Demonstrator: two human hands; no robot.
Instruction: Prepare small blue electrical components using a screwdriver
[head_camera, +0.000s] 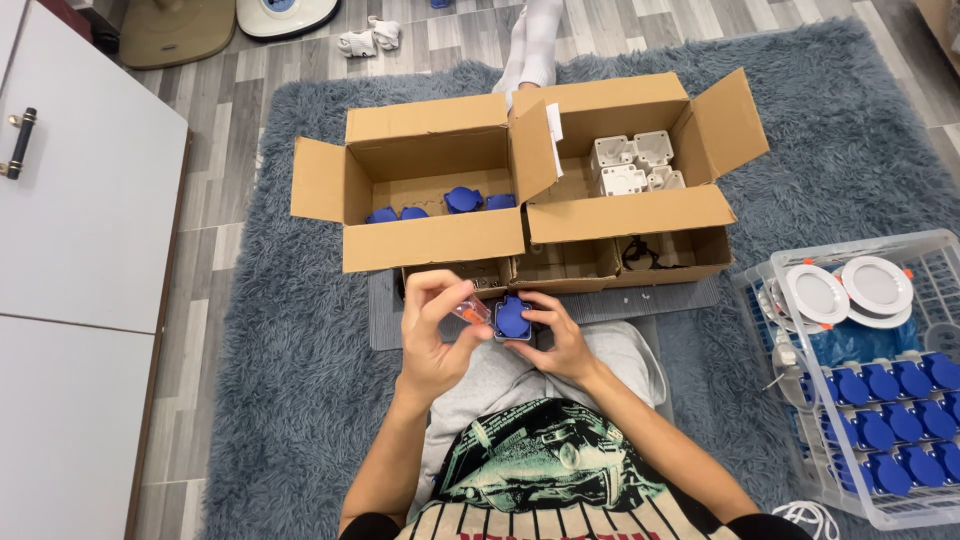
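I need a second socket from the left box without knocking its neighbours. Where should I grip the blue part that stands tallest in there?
Judging from the view, take the blue part by its two side edges, coming straight down through the open top of the left cardboard box. It sits higher than the other blue pieces, so its sides look free; the flaps block a sideways approach.

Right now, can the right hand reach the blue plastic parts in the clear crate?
Probably yes. The clear plastic crate sits open-topped beside the person's right side, with nothing covering the blue plastic parts. But the right hand is holding a blue part.
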